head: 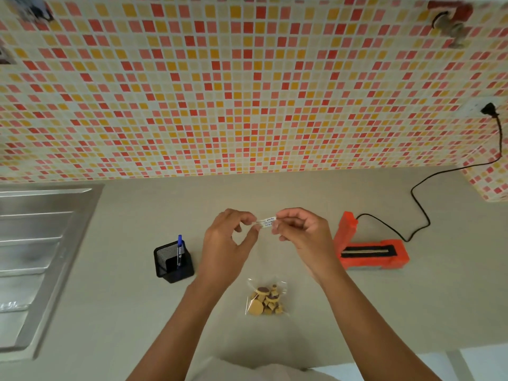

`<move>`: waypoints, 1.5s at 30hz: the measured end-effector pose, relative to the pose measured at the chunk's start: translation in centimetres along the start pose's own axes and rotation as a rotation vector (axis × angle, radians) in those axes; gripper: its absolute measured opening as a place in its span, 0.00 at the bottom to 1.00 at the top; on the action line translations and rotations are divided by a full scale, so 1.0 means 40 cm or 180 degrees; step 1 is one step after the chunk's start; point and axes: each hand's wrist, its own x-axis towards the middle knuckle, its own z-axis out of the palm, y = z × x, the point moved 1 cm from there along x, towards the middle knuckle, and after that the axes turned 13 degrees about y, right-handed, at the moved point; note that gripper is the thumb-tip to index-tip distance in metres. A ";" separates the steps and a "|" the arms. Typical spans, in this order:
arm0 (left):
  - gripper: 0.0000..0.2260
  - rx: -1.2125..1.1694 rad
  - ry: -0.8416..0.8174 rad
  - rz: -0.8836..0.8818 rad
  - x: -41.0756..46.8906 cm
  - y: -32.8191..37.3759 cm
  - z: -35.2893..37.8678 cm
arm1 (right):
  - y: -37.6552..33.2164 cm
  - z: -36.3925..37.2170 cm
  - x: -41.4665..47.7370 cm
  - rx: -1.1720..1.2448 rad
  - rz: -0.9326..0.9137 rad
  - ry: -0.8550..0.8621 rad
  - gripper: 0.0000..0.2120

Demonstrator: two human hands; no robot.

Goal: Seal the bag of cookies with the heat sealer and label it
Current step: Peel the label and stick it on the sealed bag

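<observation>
A small clear bag of cookies [266,298] lies flat on the beige counter, close to me and between my forearms. Above it, both hands are raised and pinch a small white label [266,223] with handwriting on it. My left hand [231,240] grips the label's left end between thumb and fingertips. My right hand [301,229] grips its right end. The orange heat sealer [369,247] stands to the right with its lid lifted, showing the dark sealing strip.
A black mesh pen holder [172,262] with a blue pen [180,250] stands left of my hands. A steel sink drainboard [35,243] fills the left side. The sealer's black cord [420,204] runs to a wall socket [488,108]. Mosaic tiles cover the back wall.
</observation>
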 end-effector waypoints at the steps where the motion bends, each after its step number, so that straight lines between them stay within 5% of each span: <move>1: 0.05 0.0011 -0.0070 0.0227 -0.004 0.009 0.005 | -0.003 -0.004 0.001 -0.0028 0.0002 -0.0025 0.07; 9: 0.08 -0.0154 -0.0156 0.0126 -0.017 0.043 0.055 | -0.015 -0.044 0.010 -0.0169 -0.0181 -0.0227 0.06; 16: 0.06 -0.1070 -0.0400 -0.1120 -0.004 0.061 0.064 | -0.016 -0.056 0.021 -0.0477 -0.0477 -0.0320 0.09; 24: 0.07 -0.1801 -0.0539 -0.1925 0.009 0.049 0.056 | -0.018 -0.047 0.036 -0.0653 -0.0786 -0.0441 0.08; 35: 0.09 -0.2082 -0.0688 -0.2344 0.019 0.045 0.054 | -0.030 -0.046 0.041 -0.0709 -0.0784 -0.0491 0.08; 45: 0.05 -0.1796 -0.0702 -0.2085 0.022 0.047 0.062 | -0.038 -0.035 0.033 -0.0794 -0.0847 -0.0384 0.05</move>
